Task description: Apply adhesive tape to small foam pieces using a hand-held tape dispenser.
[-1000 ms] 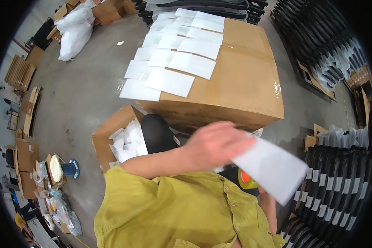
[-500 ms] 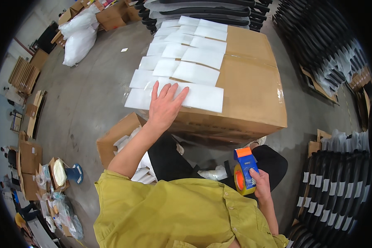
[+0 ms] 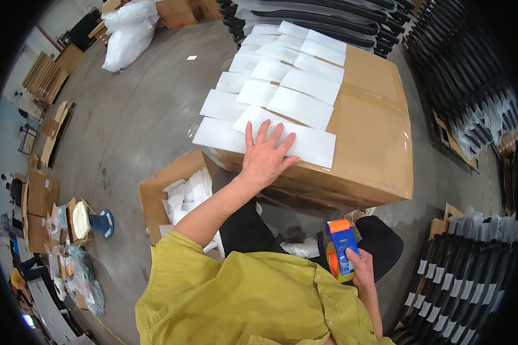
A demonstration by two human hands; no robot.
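Flat on the nearest white foam sheets (image 3: 311, 144) lies my left hand (image 3: 266, 155), its fingers spread. Several more white foam sheets (image 3: 301, 106) overlap in rows on the left part of a large brown cardboard box (image 3: 371, 129). Low on the right, over my lap, my right hand (image 3: 361, 267) is closed round a tape dispenser (image 3: 344, 247). The dispenser is blue with an orange top and carries a roll of yellowish tape.
By my left leg stands an open carton (image 3: 158, 190) with white foam pieces inside. Stacks of black curved parts (image 3: 454, 282) rise at the right, with more (image 3: 316, 17) behind the box. White plastic bags (image 3: 129, 43) lie on the floor, far left.
My left hand has slid a little to the right along the nearest foam, its thumb now showing. The whole view has shifted slightly. My right hand still holds the tape dispenser.
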